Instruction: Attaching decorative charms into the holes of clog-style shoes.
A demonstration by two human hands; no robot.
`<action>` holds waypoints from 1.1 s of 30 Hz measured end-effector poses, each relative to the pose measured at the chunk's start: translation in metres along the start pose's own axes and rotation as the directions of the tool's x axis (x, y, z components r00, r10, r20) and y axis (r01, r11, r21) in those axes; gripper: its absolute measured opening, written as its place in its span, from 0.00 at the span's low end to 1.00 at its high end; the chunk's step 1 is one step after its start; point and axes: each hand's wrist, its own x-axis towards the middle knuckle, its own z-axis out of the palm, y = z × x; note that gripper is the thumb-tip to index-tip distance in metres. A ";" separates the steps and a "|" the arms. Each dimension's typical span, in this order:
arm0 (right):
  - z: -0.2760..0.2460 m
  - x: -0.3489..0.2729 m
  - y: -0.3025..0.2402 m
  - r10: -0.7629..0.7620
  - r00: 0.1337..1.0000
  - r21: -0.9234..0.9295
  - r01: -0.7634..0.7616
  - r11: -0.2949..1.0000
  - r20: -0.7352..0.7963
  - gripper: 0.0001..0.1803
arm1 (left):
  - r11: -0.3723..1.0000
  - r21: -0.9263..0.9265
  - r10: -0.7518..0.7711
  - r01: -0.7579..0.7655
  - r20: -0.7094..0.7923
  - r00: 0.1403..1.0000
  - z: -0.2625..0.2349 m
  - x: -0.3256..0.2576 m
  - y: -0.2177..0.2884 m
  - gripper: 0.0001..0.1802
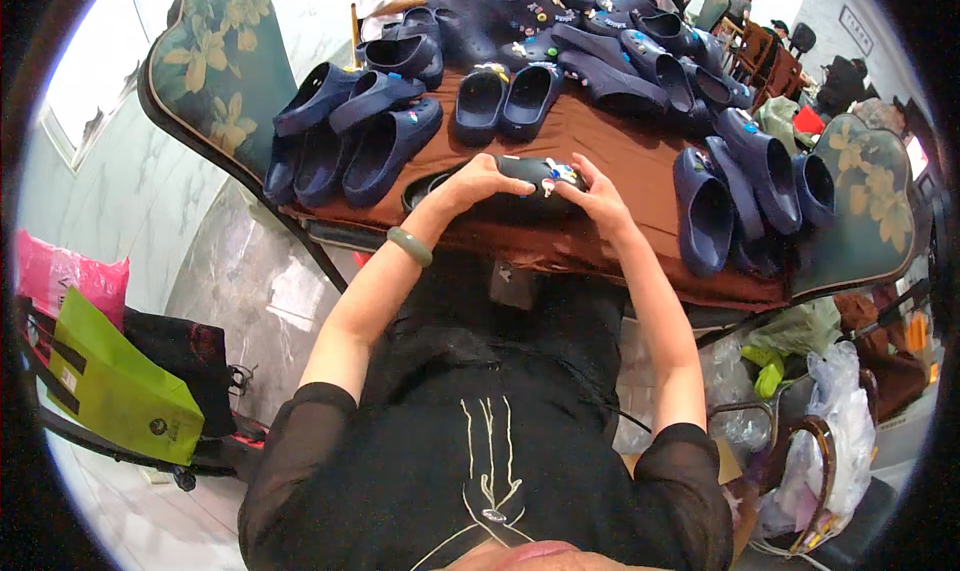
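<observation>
A black clog [522, 174] with colourful charms on its toe is held between my two hands at the table's near edge. My left hand [478, 183] grips its left side, with the thumb on top. On its other side, the fingers and thumb of my right hand [596, 197] close around the toe near the charms [562, 175]. A dark shoe edge [415, 193] shows left of my left wrist; whether it belongs to the same clog I cannot tell. Just beyond my hands sits a pair of navy clogs [530, 101], openings facing up.
Navy clogs [392, 151] crowd the left of the brown-covered table [610, 141], and others [705, 211] stand at the right. More are piled at the back. Floral chair backs [215, 66] flank it. A green bag [125, 381] is at lower left, plastic bags [825, 451] at lower right.
</observation>
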 end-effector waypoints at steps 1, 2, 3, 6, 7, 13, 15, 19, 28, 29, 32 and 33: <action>0.003 -0.004 0.000 -0.002 1.000 0.012 0.002 1.000 -0.001 0.42 | 1.000 -0.016 0.010 -0.011 -0.032 0.999 0.000 0.000 0.003 0.18; 0.006 -0.012 -0.003 0.007 0.996 0.046 -0.002 0.999 -0.094 0.38 | 0.999 -0.037 0.017 -0.020 -0.062 0.998 0.003 -0.001 0.002 0.19; 0.009 -0.019 -0.002 0.023 0.982 0.080 -0.008 0.997 -0.187 0.34 | 0.995 -0.095 0.010 -0.021 -0.110 0.994 0.005 0.004 0.002 0.19; 0.011 -0.034 0.011 0.016 0.904 -0.077 -0.054 0.996 -0.426 0.27 | 0.880 -0.467 -0.170 0.090 -0.132 0.977 0.029 0.025 0.028 0.25; 0.016 -0.039 0.011 -0.023 0.902 -0.060 -0.003 0.998 -0.431 0.27 | 0.802 -0.592 -0.149 0.079 -0.071 0.986 0.037 0.034 0.028 0.26; 0.027 -0.048 -0.027 -0.036 0.945 -0.344 -0.082 0.935 -0.325 0.49 | 0.966 -0.152 -0.209 0.207 0.006 0.978 0.087 0.069 0.034 0.20; 0.017 -0.040 -0.017 -0.044 0.944 -0.377 -0.087 0.922 -0.326 0.50 | 0.974 0.023 -0.226 0.226 0.018 0.974 0.084 0.071 0.023 0.21; 0.001 -0.020 -0.039 0.042 0.967 -0.508 -0.168 0.845 -0.250 0.41 | 0.989 0.146 -0.024 0.021 0.016 1.000 0.079 0.034 0.045 0.20; -0.053 0.013 -0.036 0.105 0.957 -0.741 -0.278 0.611 -0.272 0.20 | 0.731 0.631 0.501 -0.259 -0.239 0.832 0.033 -0.061 0.011 0.08; -0.065 0.010 -0.038 0.103 0.952 -0.767 -0.295 0.569 -0.290 0.20 | 0.735 0.613 0.503 -0.288 -0.209 0.838 0.025 -0.076 -0.005 0.07; -0.110 0.009 -0.035 0.142 0.916 -0.838 -0.402 0.370 -0.376 0.22 | 0.878 0.434 0.275 -0.200 -0.116 0.955 0.017 -0.118 -0.046 0.06; -0.126 0.010 -0.027 0.111 0.911 -0.854 -0.411 0.318 -0.397 0.21 | 0.892 0.429 0.185 -0.145 -0.053 0.981 0.016 -0.129 -0.055 0.06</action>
